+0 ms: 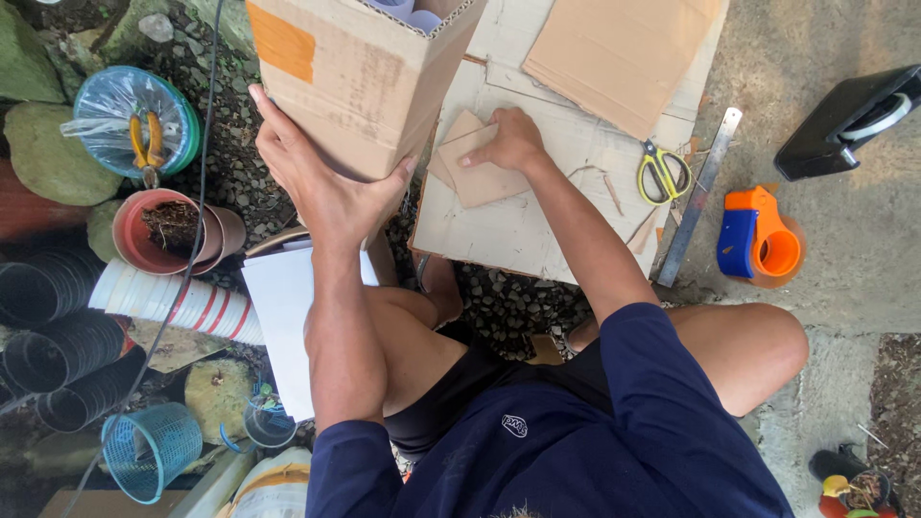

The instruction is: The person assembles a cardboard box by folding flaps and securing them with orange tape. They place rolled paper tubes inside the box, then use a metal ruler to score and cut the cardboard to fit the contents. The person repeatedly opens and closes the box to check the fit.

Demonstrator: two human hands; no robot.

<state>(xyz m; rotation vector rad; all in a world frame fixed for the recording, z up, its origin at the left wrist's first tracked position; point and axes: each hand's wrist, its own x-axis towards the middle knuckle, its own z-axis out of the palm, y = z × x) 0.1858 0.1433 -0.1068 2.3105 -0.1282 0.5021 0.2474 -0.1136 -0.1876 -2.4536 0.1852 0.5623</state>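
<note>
Gripping the tall cardboard box by its near lower corner, our left hand wraps it, fingers spread. Our right hand, just right of it, presses fingertips flat on a small cardboard piece lying on the flattened cardboard sheet.

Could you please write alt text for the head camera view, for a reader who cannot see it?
Seen from above, a seated person grips a cardboard box with the left hand while the right hand presses small cardboard pieces onto a flat cardboard sheet. Yellow-handled scissors, a metal ruler and an orange and blue tape dispenser lie to the right.
</note>
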